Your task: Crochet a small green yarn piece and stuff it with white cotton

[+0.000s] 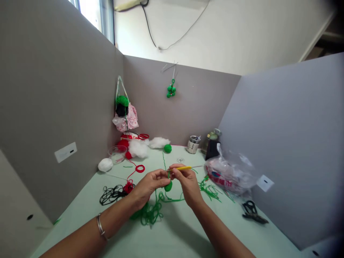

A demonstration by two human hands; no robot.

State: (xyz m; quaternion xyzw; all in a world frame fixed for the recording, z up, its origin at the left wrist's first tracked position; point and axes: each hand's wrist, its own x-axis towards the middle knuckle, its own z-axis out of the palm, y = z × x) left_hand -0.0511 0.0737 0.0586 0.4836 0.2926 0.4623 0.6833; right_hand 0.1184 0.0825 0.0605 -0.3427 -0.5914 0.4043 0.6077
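Observation:
Over the middle of the table, my left hand (150,184) pinches green yarn with a small round green crocheted ball (168,186) hanging just under its fingertips. My right hand (188,182) is closed around a crochet hook (184,168) with a yellow handle, whose metal end points left to the yarn at the left fingers. The exact loop on the hook is too small to make out. A green strand runs from the work back across the table. Below the hands lies a loose tangle of green yarn (152,213).
Black yarn (111,195), a red yarn ring (140,168), a white ball (105,165) and white stuffing (138,148) lie left. Green scraps (211,190), a plastic bag (228,173) and black scissors (252,211) lie right. A tin (192,145) stands behind. Grey partitions (182,107) enclose the table.

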